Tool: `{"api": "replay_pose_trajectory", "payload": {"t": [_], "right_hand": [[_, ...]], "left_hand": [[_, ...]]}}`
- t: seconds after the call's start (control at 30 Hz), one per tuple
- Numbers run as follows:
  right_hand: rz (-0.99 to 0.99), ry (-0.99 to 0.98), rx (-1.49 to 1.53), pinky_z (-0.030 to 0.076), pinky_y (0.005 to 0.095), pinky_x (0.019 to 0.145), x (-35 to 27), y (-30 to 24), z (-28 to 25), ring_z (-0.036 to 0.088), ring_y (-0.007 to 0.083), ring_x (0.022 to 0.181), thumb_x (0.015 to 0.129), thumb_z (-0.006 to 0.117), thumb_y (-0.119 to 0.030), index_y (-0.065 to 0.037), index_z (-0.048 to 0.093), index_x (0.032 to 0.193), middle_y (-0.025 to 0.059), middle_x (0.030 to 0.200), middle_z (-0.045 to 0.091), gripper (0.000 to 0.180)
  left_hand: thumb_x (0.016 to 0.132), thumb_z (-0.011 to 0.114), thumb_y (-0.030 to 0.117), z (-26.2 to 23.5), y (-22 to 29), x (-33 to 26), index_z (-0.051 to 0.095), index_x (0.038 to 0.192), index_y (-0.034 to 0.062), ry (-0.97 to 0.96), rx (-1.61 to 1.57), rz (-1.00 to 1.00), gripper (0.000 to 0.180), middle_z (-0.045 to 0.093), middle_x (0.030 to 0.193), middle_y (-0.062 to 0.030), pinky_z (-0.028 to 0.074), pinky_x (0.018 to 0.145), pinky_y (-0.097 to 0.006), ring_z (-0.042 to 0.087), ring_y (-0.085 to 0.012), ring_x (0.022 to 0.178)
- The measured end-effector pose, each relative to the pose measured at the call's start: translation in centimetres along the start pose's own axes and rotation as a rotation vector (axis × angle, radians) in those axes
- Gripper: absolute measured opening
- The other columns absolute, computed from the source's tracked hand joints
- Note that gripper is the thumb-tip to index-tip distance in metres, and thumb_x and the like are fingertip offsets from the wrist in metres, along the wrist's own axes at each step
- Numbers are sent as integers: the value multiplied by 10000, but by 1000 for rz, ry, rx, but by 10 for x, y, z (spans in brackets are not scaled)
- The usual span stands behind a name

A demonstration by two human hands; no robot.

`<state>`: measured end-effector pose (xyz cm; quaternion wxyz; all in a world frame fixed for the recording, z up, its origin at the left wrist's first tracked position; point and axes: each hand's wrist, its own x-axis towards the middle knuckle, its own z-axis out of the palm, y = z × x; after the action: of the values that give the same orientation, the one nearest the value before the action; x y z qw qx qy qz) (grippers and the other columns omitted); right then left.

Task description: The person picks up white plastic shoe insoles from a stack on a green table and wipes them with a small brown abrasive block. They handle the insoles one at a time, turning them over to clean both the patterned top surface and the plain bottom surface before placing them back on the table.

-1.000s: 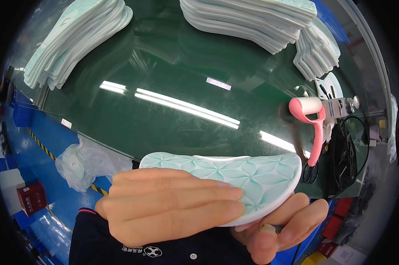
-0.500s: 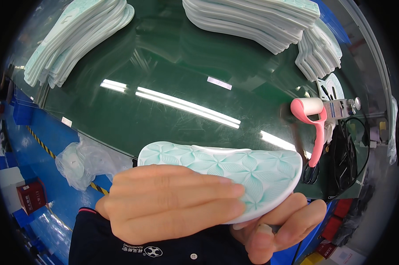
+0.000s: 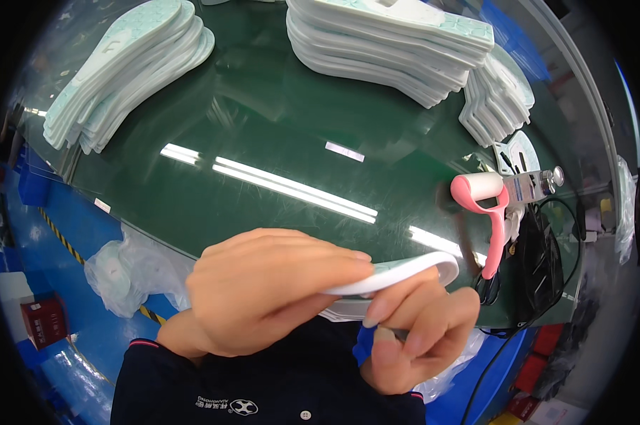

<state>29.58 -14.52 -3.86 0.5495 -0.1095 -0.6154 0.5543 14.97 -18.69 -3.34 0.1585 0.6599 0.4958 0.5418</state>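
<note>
As my left fingers [image 3: 327, 268] pinch the white panel [image 3: 387, 278], its length runs rightward over curled right fingers [image 3: 433, 312], grip unclear.

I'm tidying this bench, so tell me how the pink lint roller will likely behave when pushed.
The pink lint roller may roll or swivel, since its white head is cylindrical. Its curved handle looks like moulded plastic, so probably stiff and light. The glossy tabletop suggests the handle could skid.

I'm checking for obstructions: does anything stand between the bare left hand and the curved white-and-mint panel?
Nothing visible does; the left hand rests against the curved white-and-mint panel.
</note>
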Motion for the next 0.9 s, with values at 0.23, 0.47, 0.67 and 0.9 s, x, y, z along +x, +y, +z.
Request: {"api": "replay_pose_trajectory", "payload": {"t": [0.23,0.47,0.67,0.9], "right_hand": [[-170,107,46,463,344,592,12,-13,14,561,243,575,596,597,159,-42,442,732,80,617,484,288],[-239,164,-135,373,271,515,6,-14,12,396,121,456,685,572,31,-68,356,789,18,531,412,260],[-297,-24,-289,343,258,498,9,-17,8,362,94,440,676,584,29,-64,360,790,-1,524,398,268],[-293,252,-235,335,243,520,1,-9,17,381,79,471,664,590,36,-64,366,784,-2,559,412,273]], "left_hand": [[663,648,154,1,19,5,643,789,130,285,351,274,128,601,795,-14,432,642,-282,560,-184,714],[669,617,319,10,10,0,641,753,349,535,673,428,93,392,702,117,303,795,-289,358,-108,804],[668,615,345,9,15,0,646,762,342,545,697,456,99,439,733,155,310,815,-301,372,-100,817],[701,583,336,8,16,-6,651,765,330,473,643,372,94,466,726,161,316,831,-311,390,-91,823]]}}
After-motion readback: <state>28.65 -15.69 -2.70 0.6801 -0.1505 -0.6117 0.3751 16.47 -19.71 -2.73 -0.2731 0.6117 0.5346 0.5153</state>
